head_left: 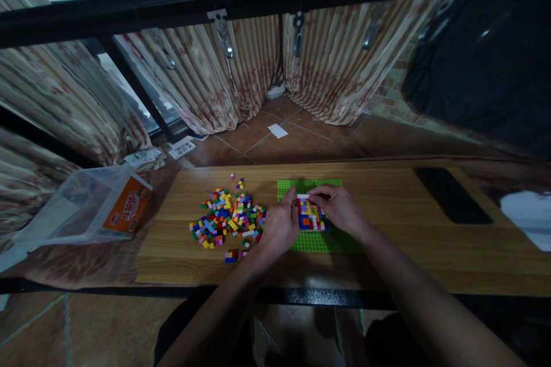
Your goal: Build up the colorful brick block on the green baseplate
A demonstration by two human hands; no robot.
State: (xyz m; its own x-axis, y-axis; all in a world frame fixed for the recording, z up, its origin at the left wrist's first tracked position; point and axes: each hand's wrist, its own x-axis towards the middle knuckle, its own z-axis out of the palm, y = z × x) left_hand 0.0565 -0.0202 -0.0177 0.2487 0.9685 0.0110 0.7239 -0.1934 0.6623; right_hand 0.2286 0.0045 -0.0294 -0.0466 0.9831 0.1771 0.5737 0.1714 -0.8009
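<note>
A green baseplate (316,242) lies on the wooden board (387,252), with a patch of small coloured bricks (310,217) built on its middle. My left hand (280,225) rests at the patch's left edge, fingers curled, thumb against the bricks. My right hand (338,205) sits at the patch's upper right, its fingertips pinched down on the top row. Whether either hand holds a loose brick is hidden. A heap of loose coloured bricks (228,218) lies just left of my left hand.
A clear plastic tub (81,206) with an orange label lies on its side at the left. A dark flat phone-like slab (451,195) lies on the board at the right. Curtains, a black bar and tiled floor are beyond.
</note>
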